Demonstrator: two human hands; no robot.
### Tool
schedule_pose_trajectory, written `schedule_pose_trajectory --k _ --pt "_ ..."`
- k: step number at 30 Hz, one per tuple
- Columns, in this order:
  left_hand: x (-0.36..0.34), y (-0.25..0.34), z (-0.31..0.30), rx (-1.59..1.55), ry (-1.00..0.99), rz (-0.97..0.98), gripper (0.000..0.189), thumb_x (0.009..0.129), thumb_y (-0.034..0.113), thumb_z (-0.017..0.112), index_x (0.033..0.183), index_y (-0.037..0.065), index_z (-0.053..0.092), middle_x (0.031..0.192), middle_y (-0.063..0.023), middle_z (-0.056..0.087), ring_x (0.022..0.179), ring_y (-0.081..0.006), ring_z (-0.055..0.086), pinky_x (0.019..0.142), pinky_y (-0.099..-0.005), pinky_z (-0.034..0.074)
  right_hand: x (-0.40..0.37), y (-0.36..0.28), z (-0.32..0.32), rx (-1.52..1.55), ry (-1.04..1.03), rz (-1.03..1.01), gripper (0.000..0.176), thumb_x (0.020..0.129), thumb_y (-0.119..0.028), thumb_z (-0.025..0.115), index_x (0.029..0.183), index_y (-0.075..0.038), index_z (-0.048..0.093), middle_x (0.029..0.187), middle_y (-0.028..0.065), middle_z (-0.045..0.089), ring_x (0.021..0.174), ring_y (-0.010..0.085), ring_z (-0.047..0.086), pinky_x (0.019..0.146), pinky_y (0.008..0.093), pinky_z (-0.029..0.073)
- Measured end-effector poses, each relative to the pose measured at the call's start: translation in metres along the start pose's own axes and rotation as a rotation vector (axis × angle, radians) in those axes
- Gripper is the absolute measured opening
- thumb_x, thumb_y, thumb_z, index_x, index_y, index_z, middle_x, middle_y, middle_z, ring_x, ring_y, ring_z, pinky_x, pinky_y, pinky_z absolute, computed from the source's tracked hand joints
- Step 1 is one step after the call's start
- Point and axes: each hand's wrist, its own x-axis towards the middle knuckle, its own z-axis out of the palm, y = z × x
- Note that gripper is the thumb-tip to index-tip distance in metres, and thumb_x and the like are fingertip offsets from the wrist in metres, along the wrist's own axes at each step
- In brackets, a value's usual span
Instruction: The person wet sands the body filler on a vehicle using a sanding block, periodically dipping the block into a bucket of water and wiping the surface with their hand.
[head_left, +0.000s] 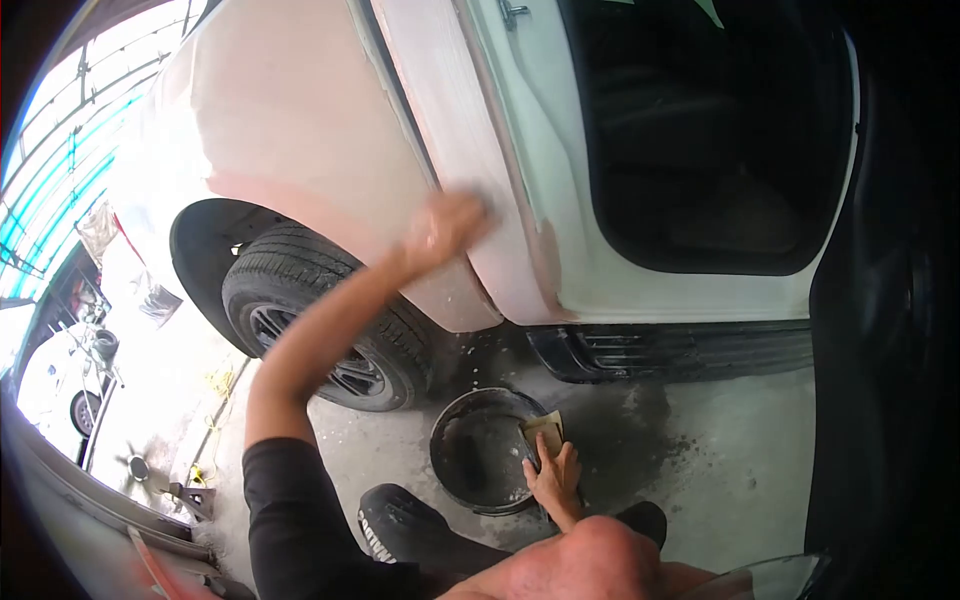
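My left hand (447, 232) is raised against the pale sanded strip of the car body (455, 115), beside the door seam. It is smeared by motion, with a dark patch at its fingertips that I cannot make out. Lower down, my right hand (556, 478) has its fingers on a tan folded sheet (543, 430) at the right rim of a round black bucket (440, 455). A dark thin edge shows beside the sheet, too small to name. Whitish residue marks the inside of the bucket.
A wheel (335, 330) sits left of the bucket under its arch. A black side step (670, 350) runs below the white door (690, 297). My boot (400, 525) stands near the bucket. Behind at left are a metal stand (190, 500) and another vehicle's wheel (85, 412).
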Motion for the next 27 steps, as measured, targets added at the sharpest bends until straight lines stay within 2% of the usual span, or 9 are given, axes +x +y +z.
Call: schedule_pose_trajectory --k 1,2,6,8,10,13,18,23,27 --pt "0.035 -0.020 -0.012 0.175 0.143 0.092 0.017 0.087 0.023 0.077 0.089 0.012 0.063 0.100 -0.0072 0.062 0.091 -0.0301 0.060 0.076 -0.0488 0.047 0.001 0.000 0.000 -0.006 -0.012 0.009 0.063 0.089 -0.044 0.069 0.146 -0.019 0.054 0.110 0.0207 0.049 0.100 0.0386 0.052 0.078 0.0503 0.047" --pt "0.048 -0.046 -0.017 0.305 0.106 0.080 0.036 0.084 0.036 0.078 0.111 0.014 0.066 0.128 -0.0107 0.059 0.118 -0.0315 0.055 0.095 -0.0585 0.043 0.001 0.001 0.000 -0.013 -0.021 0.017 0.064 0.089 -0.044 0.069 0.146 -0.019 0.053 0.111 0.0207 0.049 0.101 0.0385 0.052 0.078 0.0500 0.047" --pt "0.129 -0.084 -0.070 0.453 0.082 -0.009 0.091 0.088 0.060 0.065 0.158 0.012 0.031 0.164 -0.0142 0.029 0.151 -0.0372 0.025 0.120 -0.0652 0.018 0.002 -0.003 -0.003 -0.033 -0.019 0.022 0.063 0.089 -0.044 0.069 0.145 -0.019 0.054 0.111 0.0206 0.049 0.101 0.0385 0.053 0.080 0.0495 0.047" --pt "0.159 -0.118 -0.089 0.529 0.079 -0.022 0.095 0.090 0.058 0.062 0.159 0.005 0.026 0.165 -0.0205 0.023 0.152 -0.0431 0.020 0.118 -0.0695 0.015 0.003 -0.002 0.000 -0.022 -0.035 0.025 0.063 0.089 -0.044 0.069 0.145 -0.019 0.054 0.111 0.0208 0.049 0.102 0.0387 0.053 0.081 0.0499 0.046" --pt "0.200 -0.120 -0.120 0.568 -0.016 -0.316 0.099 0.098 0.070 0.036 0.162 0.002 0.005 0.170 -0.0189 0.001 0.157 -0.0359 -0.003 0.127 -0.0510 0.001 0.001 -0.002 0.002 -0.021 -0.044 0.016 0.063 0.089 -0.044 0.069 0.145 -0.019 0.054 0.111 0.0210 0.049 0.102 0.0391 0.053 0.082 0.0503 0.046" --pt "0.230 -0.145 -0.141 0.516 0.164 -0.410 0.093 0.102 0.061 0.036 0.161 -0.002 0.003 0.169 -0.0235 0.000 0.157 -0.0362 -0.002 0.127 -0.0526 0.003 0.004 0.001 0.001 -0.037 -0.020 -0.009 0.063 0.088 -0.043 0.070 0.144 -0.019 0.054 0.111 0.0213 0.049 0.103 0.0395 0.053 0.083 0.0509 0.046" --pt "0.201 -0.127 -0.100 0.601 0.159 -0.231 0.094 0.100 0.060 0.037 0.162 0.000 0.001 0.169 -0.0231 -0.002 0.156 -0.0384 -0.002 0.125 -0.0593 0.002 0.005 0.003 0.007 0.011 -0.004 -0.024 0.065 0.087 -0.044 0.071 0.144 -0.017 0.055 0.112 0.0223 0.047 0.102 0.0409 0.051 0.079 0.0536 0.045" --pt "0.154 -0.071 -0.060 0.569 0.087 -0.349 0.097 0.098 0.067 0.031 0.162 0.001 -0.002 0.169 -0.0230 -0.005 0.156 -0.0387 -0.004 0.124 -0.0633 0.006 0.006 0.001 0.005 0.005 -0.066 0.004 0.064 0.087 -0.043 0.071 0.144 -0.018 0.055 0.114 0.0201 0.047 0.106 0.0382 0.051 0.084 0.0506 0.046" --pt "0.108 -0.041 -0.029 0.384 0.120 -0.203 0.100 0.094 0.056 0.056 0.158 -0.007 0.013 0.164 -0.0361 0.009 0.153 -0.0522 0.009 0.116 -0.0721 0.011 0.005 0.000 0.000 -0.014 -0.040 -0.017 0.065 0.088 -0.042 0.071 0.144 -0.017 0.054 0.113 0.0193 0.047 0.105 0.0380 0.051 0.083 0.0506 0.046"
